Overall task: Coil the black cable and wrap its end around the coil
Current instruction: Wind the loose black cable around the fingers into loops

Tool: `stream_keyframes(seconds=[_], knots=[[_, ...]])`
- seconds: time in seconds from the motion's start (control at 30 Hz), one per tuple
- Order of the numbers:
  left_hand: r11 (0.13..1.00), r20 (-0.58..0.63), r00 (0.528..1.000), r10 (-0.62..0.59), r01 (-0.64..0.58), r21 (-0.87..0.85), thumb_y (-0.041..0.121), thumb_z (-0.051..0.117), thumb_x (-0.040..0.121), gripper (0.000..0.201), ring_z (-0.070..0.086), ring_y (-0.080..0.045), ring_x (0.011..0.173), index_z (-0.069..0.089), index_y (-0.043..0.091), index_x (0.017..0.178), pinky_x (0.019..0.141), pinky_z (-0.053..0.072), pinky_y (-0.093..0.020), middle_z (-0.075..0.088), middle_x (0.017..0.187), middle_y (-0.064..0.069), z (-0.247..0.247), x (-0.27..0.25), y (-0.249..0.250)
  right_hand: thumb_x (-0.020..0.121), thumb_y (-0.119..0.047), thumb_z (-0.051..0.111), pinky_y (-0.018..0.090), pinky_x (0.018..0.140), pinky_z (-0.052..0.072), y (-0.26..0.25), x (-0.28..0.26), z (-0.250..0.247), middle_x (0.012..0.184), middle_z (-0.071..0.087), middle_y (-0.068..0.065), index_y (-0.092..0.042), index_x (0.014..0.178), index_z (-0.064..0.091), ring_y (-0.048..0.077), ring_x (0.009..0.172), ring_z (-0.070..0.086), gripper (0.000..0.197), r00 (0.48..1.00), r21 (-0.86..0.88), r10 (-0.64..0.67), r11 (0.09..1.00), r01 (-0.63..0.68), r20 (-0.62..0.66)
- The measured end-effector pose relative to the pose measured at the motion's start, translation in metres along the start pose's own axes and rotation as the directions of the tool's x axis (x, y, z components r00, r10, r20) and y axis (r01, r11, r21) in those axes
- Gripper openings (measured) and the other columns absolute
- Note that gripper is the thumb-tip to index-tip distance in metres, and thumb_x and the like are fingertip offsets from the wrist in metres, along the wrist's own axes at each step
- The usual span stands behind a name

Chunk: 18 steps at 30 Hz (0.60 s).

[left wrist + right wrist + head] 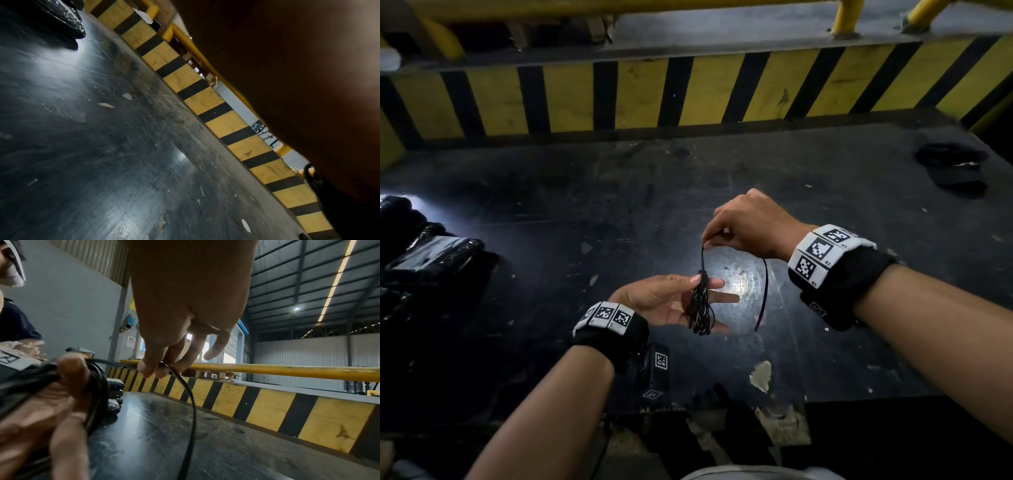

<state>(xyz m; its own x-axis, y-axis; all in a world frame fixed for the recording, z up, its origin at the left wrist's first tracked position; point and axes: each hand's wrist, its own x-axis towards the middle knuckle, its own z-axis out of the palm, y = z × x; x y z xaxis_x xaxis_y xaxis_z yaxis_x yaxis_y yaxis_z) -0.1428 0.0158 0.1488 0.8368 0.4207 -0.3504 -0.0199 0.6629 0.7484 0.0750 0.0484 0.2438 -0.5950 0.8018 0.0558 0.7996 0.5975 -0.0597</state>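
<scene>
The black cable coil (pixel 701 308) lies across the palm-up fingers of my left hand (pixel 710 287), and the thumb presses it in place; several loops show. My right hand (pixel 708 242) is just above it and pinches the cable strand that rises from the coil. From that pinch the loose cable end (pixel 764 291) hangs down to the right, free above the table. In the right wrist view my right fingertips (pixel 151 369) nip the cable, the tail (pixel 191 404) drops away, and the coil (pixel 97 386) sits in the left hand. The left wrist view shows mostly table.
Both hands are above a scuffed black table (pixel 585 212). A yellow-and-black striped barrier (pixel 688 92) runs along its far side. Black wrapped bundles (pixel 424 253) lie at the left, a dark object (pixel 955 168) at the far right, and a small tagged black box (pixel 658 370) near the front edge.
</scene>
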Motion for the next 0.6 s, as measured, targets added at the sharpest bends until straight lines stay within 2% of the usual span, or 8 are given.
stream_keyframes(seconds=[0.17,0.27,0.37,0.4,0.47,0.53,0.57,0.6], knots=[[0.996,0.146,0.986,0.084,-0.079,-0.038,0.034,0.056,0.101,0.033,0.024,-0.071,0.137,0.067,0.023,0.131,0.118,0.023,-0.063,0.023,0.164,-0.027,0.016,-0.004,0.008,0.091,-0.041,0.072,0.03,0.079,0.048,0.015,-0.002,0.02,0.099,0.081,-0.01,-0.035,0.104,0.081,0.015,0.09,0.074,0.017,0.997,0.151,0.065,0.987,-0.059,-0.037],[0.983,0.226,0.958,0.178,-0.164,-0.081,0.031,0.056,0.101,0.033,0.019,-0.075,0.136,0.066,0.018,0.13,0.115,0.024,-0.063,0.016,0.164,-0.032,0.025,-0.006,0.018,0.089,-0.034,0.076,0.024,0.071,0.049,0.018,-0.016,0.043,0.094,0.081,-0.006,-0.028,0.102,0.082,0.011,0.08,0.073,0.016,0.989,0.342,0.146,0.928,-0.147,0.029],[0.965,0.22,0.94,0.26,-0.245,-0.094,0.031,0.064,0.096,0.031,0.019,-0.073,0.137,0.067,0.016,0.123,0.114,0.025,-0.065,0.013,0.164,-0.034,0.031,-0.005,0.032,0.089,-0.036,0.075,0.028,0.061,0.05,0.012,-0.033,0.075,0.079,0.079,-0.001,-0.026,0.095,0.081,0.01,0.064,0.068,0.014,0.98,0.466,0.178,0.862,-0.198,0.089],[0.961,0.207,0.939,0.276,-0.265,-0.079,0.032,0.066,0.095,0.03,0.018,-0.073,0.137,0.068,0.017,0.121,0.115,0.022,-0.067,0.014,0.164,-0.033,0.031,-0.004,0.037,0.089,-0.04,0.073,0.031,0.062,0.052,0.008,-0.038,0.086,0.076,0.078,0.002,-0.025,0.096,0.079,0.013,0.063,0.068,0.018,0.98,0.488,0.178,0.85,-0.198,0.089],[0.955,0.192,0.935,0.297,-0.293,-0.05,0.035,0.067,0.093,0.03,0.01,-0.075,0.136,0.068,0.019,0.119,0.115,0.012,-0.069,0.014,0.165,-0.03,0.03,0.0,0.045,0.088,-0.053,0.065,0.034,0.065,0.054,-0.001,-0.047,0.105,0.075,0.077,0.002,-0.027,0.106,0.076,0.019,0.067,0.07,0.033,0.987,0.498,0.149,0.853,-0.156,0.053],[0.954,0.172,0.939,0.299,-0.298,-0.034,0.038,0.067,0.093,0.031,0.009,-0.074,0.137,0.068,0.021,0.118,0.115,0.014,-0.068,0.015,0.166,-0.027,0.027,0.003,0.052,0.09,-0.045,0.069,0.033,0.076,0.057,-0.011,-0.053,0.116,0.086,0.08,-0.005,-0.03,0.118,0.071,0.015,0.084,0.074,0.032,0.993,0.52,0.105,0.847,-0.113,0.044],[0.954,0.163,0.94,0.299,-0.299,-0.026,0.039,0.067,0.092,0.031,0.013,-0.073,0.138,0.068,0.022,0.118,0.116,0.018,-0.068,0.016,0.166,-0.026,0.024,0.005,0.055,0.091,-0.04,0.071,0.035,0.082,0.058,-0.015,-0.055,0.119,0.091,0.081,-0.008,-0.028,0.112,0.076,0.015,0.093,0.075,0.025,0.994,0.52,0.088,0.847,-0.107,0.061],[0.953,0.155,0.941,0.302,-0.303,-0.021,0.04,0.067,0.092,0.03,0.019,-0.072,0.138,0.067,0.023,0.118,0.117,0.021,-0.067,0.017,0.167,-0.025,0.021,0.006,0.057,0.091,-0.037,0.072,0.037,0.084,0.058,-0.017,-0.057,0.121,0.094,0.081,-0.008,-0.026,0.104,0.08,0.015,0.095,0.075,0.019,0.995,0.511,0.074,0.854,-0.101,0.072]])
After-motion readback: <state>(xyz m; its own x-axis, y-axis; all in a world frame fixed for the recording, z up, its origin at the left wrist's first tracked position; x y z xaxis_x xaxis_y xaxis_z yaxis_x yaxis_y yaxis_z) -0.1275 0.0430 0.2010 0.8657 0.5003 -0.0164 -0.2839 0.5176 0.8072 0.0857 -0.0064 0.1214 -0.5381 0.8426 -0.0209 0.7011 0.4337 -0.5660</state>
